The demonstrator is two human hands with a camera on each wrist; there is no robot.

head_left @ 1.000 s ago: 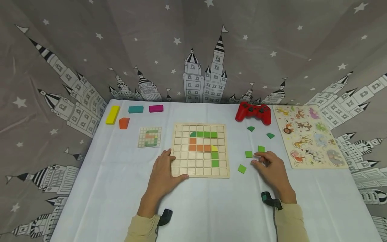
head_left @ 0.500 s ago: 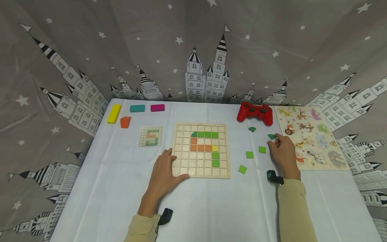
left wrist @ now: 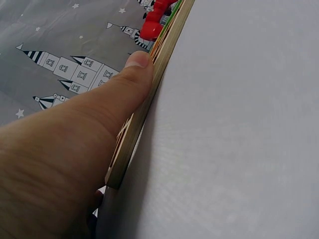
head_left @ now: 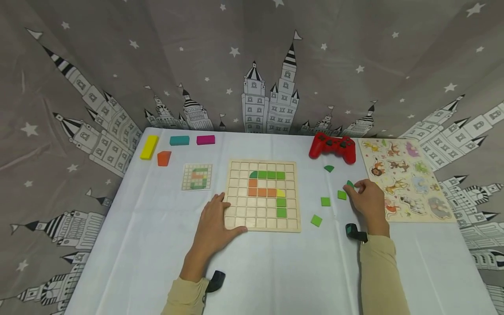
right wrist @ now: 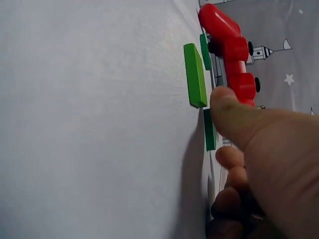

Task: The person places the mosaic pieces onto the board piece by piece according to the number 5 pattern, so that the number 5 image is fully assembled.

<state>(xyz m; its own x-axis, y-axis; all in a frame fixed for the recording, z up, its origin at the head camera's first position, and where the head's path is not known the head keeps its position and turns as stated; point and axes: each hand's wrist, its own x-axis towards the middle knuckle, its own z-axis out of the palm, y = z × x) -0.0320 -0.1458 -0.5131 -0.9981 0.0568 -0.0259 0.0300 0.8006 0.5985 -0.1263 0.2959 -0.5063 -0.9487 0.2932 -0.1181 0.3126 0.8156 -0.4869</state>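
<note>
Head view: I see left hand [head_left: 212,221] flat, fingers straight, resting on near-left corner of grid board [head_left: 262,195]. Right hand [head_left: 366,199] pinches dark green quarter piece [head_left: 350,183] btwn thumb and fingertips, just right of green square [head_left: 341,195]. Red controller [head_left: 332,147] beyond, animal puzzle [head_left: 409,177] at right. Bare cloth near table front edge.

Left wrist: thumb [left wrist: 124,82] lies along board edge [left wrist: 159,74], touching.

Right wrist: thumb [right wrist: 234,114] on dark green piece [right wrist: 209,130]; green square [right wrist: 195,82] just beside. Cloth to left open.

Open cloth-covered surface [head_left: 275,271] near the person; obstacles farther back.
Loose green tiles [head_left: 325,201] lie between grid board [head_left: 263,224] and animal puzzle [head_left: 409,179]; red controller [head_left: 332,148] behind.
</note>
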